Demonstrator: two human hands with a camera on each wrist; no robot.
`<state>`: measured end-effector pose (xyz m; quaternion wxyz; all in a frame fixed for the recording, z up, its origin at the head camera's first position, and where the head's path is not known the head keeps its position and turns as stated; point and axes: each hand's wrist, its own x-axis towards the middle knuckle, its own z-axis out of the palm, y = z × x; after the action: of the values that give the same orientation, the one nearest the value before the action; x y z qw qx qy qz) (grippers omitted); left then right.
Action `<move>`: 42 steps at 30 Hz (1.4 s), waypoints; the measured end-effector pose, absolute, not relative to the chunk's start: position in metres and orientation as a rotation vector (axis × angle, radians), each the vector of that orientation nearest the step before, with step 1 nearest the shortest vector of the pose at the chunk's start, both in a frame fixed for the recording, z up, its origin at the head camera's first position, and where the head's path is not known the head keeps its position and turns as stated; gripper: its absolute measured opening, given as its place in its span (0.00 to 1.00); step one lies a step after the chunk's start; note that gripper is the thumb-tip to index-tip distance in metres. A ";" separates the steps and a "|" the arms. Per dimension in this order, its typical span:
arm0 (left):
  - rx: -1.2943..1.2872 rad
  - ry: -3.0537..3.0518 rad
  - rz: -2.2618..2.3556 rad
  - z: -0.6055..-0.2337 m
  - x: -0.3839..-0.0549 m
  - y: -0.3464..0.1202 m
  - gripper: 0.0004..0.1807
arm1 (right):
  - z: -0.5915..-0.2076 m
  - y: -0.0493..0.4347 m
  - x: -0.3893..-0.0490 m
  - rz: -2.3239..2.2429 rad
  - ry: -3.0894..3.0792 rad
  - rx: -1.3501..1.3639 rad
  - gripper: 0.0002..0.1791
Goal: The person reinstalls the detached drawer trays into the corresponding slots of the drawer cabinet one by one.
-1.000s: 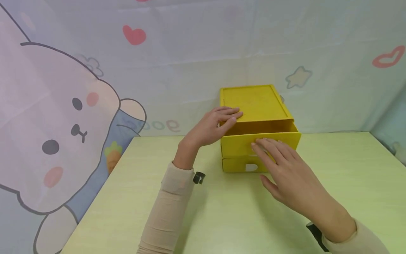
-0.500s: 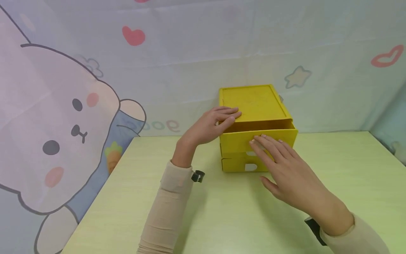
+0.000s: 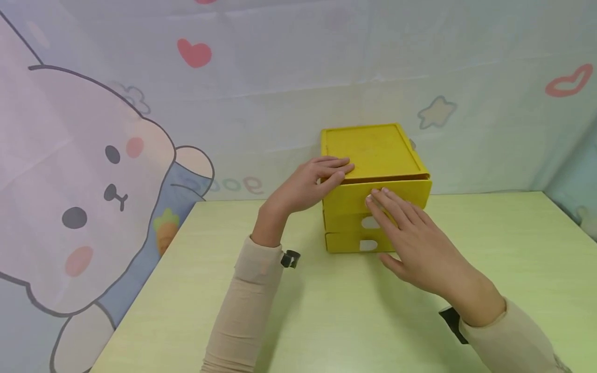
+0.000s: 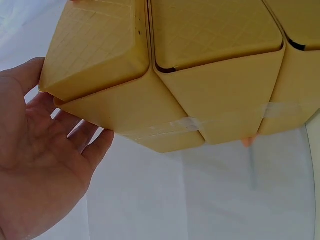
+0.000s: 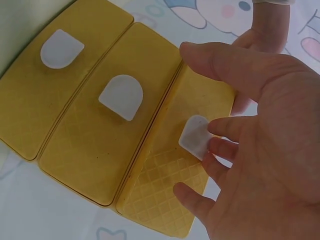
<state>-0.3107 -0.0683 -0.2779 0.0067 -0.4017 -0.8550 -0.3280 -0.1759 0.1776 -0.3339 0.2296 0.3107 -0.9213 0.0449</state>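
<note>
A yellow three-tier drawer box (image 3: 373,147) stands near the back of the table. Its top drawer (image 3: 347,198) sits slightly out, with a thin dark gap under the lid panel; the two drawers below look pushed in. My left hand (image 3: 305,185) rests on the box's front left top edge, fingers extended over the top. With straight fingertips, my right hand (image 3: 422,248) presses the front of the top drawer. In the right wrist view those fingertips touch the drawer's white tab (image 5: 195,136). The drawer's inside is hidden.
A pale yellow-green table (image 3: 322,311) carries the box. Close behind it hangs a printed curtain (image 3: 289,103) with a large cartoon animal on the left. Clear tape (image 4: 185,124) runs across the side of the box.
The top drawer has slid back into the box, from well out to a narrow gap. My right hand has moved forward with it; the left hand stays on the top.
</note>
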 end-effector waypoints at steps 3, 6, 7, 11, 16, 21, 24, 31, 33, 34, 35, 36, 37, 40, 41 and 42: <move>-1.251 -2.674 -1.022 -0.277 -0.310 -0.068 0.23 | -0.332 0.178 -0.179 0.138 -2.550 0.858 0.54; -1.245 -2.673 -1.018 -0.277 -0.309 -0.068 0.23 | -0.331 0.177 -0.182 0.161 -2.567 0.860 0.53; -1.245 -2.671 -1.016 -0.277 -0.309 -0.068 0.23 | -0.331 0.178 -0.183 0.168 -2.573 0.858 0.53; -1.249 -2.665 -1.010 -0.278 -0.309 -0.067 0.22 | -0.330 0.178 -0.185 0.188 -2.594 0.856 0.52; -1.257 -2.662 -1.010 -0.279 -0.309 -0.066 0.23 | -0.329 0.178 -0.186 0.209 -2.614 0.850 0.52; -1.255 -2.665 -1.005 -0.278 -0.310 -0.066 0.23 | -0.328 0.178 -0.188 0.220 -2.628 0.849 0.52; -1.252 -2.665 -1.011 -0.278 -0.310 -0.067 0.23 | -0.328 0.177 -0.190 0.219 -2.622 0.852 0.52; -1.248 -2.664 -1.024 -0.280 -0.309 -0.067 0.23 | -0.329 0.176 -0.193 0.237 -2.617 0.860 0.52; -1.245 -2.663 -1.026 -0.280 -0.309 -0.068 0.23 | -0.329 0.176 -0.193 0.242 -2.625 0.859 0.52; -1.244 -2.661 -1.026 -0.280 -0.309 -0.068 0.23 | -0.329 0.176 -0.193 0.244 -2.630 0.859 0.52; -1.241 -2.659 -1.026 -0.281 -0.309 -0.068 0.23 | -0.329 0.176 -0.193 0.245 -2.634 0.858 0.52; -1.240 -2.657 -1.027 -0.281 -0.309 -0.069 0.23 | -0.328 0.176 -0.193 0.246 -2.639 0.857 0.52; -1.238 -2.654 -1.028 -0.281 -0.308 -0.069 0.23 | -0.328 0.176 -0.193 0.246 -2.643 0.855 0.52; -1.237 -2.644 -1.025 -0.281 -0.308 -0.069 0.23 | -0.328 0.175 -0.193 0.254 -2.651 0.849 0.52; -1.237 -2.641 -1.026 -0.282 -0.308 -0.069 0.23 | -0.328 0.175 -0.192 0.260 -2.651 0.849 0.52; -1.235 -2.638 -1.026 -0.282 -0.308 -0.069 0.23 | -0.328 0.175 -0.191 0.272 -2.652 0.849 0.52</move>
<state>-0.3078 -0.0694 -0.2822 0.0265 -0.3999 -0.8539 -0.3320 -0.1914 0.1755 -0.3283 0.1710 0.2989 -0.9340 0.0959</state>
